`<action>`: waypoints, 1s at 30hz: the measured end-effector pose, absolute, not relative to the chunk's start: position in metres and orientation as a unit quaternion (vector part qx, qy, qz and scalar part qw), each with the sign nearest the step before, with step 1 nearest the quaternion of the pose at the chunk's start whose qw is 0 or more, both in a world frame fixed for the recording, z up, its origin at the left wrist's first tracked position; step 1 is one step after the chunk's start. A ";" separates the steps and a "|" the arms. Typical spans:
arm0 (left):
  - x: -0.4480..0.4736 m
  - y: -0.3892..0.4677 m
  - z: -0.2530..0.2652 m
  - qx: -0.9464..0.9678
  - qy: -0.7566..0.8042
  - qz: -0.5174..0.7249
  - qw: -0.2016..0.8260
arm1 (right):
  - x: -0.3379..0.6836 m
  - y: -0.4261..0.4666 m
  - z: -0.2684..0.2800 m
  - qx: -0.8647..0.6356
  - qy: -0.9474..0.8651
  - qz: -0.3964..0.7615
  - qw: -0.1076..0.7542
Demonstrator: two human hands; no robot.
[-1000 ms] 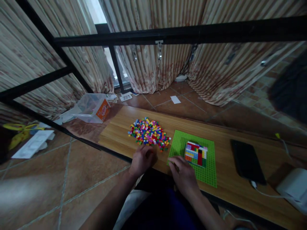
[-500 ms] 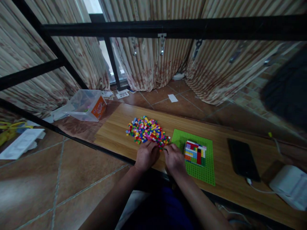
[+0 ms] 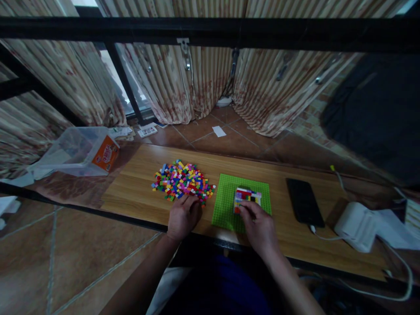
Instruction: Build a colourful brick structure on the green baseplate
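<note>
A heap of small multicoloured toy bricks [image 3: 182, 178] lies on the wooden tabletop. My left hand [image 3: 184, 217] rests at the heap's near edge with fingers curled and closed; whatever they hold is hidden. To the right is a green studded baseplate [image 3: 224, 199], bearing a low, roughly square build of coloured bricks [image 3: 243, 194]. Over the near side of that build, my right hand [image 3: 260, 228] is closed in a pinch, fingertips at its near left part. Any piece between those fingertips is too small to make out, and the hand covers part of the build.
A black phone [image 3: 304, 202] with a white cable lies right of the baseplate, near a white box-shaped device [image 3: 356, 226]. Beyond the table's left end stands a clear plastic bin [image 3: 78, 146] with an orange label. A dark rail [image 3: 210, 33] crosses above.
My right hand has moved right, from the heap's edge to over the brick build. My left hand stays by the heap. The view has turned to the right.
</note>
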State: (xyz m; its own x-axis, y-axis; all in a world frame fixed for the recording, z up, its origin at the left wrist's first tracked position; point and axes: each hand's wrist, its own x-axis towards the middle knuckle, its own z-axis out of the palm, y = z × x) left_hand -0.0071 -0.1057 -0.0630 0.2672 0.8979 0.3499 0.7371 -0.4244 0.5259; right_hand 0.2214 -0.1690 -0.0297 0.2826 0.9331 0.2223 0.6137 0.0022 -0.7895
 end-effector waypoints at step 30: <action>-0.007 -0.107 -0.063 0.780 0.524 0.312 0.136 | 0.248 -0.134 -0.064 -0.708 -0.485 0.111 0.502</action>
